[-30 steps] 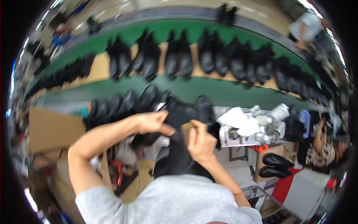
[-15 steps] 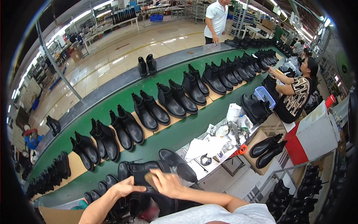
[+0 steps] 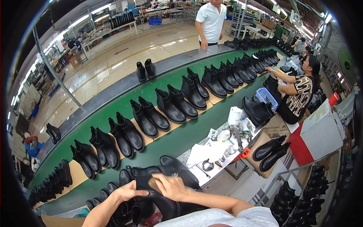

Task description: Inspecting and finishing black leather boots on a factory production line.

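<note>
As seen from beside the line, the black boot lies between the worker's two hands, close to the body and just off the near side of the green surface. Whether its underside rests on the lap, on a support or on other footwear cannot be established.

Handling, in my judgement: moderate weight, most of it toward the sole; upper smooth and leather-like, pliable at the shaft, firmer at toe and heel. It is unlikely to break, but its finish would probably scuff, and the smooth face could slide under a loose hold. The edge of the shaft appears the sound place to take it, with the foot supported.

Grip, left hand: clamped on the boot, thumb laid along the near face; the remaining fingers are largely hidden beneath. Grip, right hand: fingers drawn together around a small tan piece, set against or just over the boot; blur prevents stating its kind or confirming contact.

Adjacent: paired black boots stand on tan boards along the green surface; a white bottle stands to the right among wrappings.
</note>
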Available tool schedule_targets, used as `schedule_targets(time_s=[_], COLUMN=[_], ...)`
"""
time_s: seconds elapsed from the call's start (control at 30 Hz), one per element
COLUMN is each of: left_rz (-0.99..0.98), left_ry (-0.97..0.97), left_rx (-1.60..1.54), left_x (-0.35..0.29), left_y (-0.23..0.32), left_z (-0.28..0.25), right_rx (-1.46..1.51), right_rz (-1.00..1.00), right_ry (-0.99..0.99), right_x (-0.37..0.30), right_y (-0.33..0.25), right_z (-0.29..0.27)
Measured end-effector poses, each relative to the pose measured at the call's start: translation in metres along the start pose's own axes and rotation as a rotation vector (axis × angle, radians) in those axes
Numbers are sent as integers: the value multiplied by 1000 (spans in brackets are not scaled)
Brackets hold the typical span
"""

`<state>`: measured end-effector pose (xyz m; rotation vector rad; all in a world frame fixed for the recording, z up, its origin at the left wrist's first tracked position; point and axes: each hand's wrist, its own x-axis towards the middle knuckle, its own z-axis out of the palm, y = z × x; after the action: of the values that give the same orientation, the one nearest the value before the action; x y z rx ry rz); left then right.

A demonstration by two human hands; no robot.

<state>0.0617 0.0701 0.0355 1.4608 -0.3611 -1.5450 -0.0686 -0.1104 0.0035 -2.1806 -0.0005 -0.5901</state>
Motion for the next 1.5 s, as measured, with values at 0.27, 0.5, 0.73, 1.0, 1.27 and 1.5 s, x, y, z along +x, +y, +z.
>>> schedule_targets(time_s=[0.27,0.5,0.73,1.0,1.27,1.5], left_rz=[35,61,45,67,66,20], left_ry=[-3,-58,-82,-54,-44,-125], left_rx=[5,35,111,0,24,160], left_x=[-5,0,12,6,-2,11], left_y=[5,4,2,7,5,9], left_z=[2,-1,-4,5,5,-4], right_rx=[36,19,62,20,7,76], right_rz=[50,-28,-75,-88,-147,-205], right_ry=[-50,-17,-7,-47,-80,14], right_x=[-9,14,27,6,-4,29], right_y=[-1,-3,-9,10,9,-7], right_z=[-4,-6,-7,-25,-22,-6])
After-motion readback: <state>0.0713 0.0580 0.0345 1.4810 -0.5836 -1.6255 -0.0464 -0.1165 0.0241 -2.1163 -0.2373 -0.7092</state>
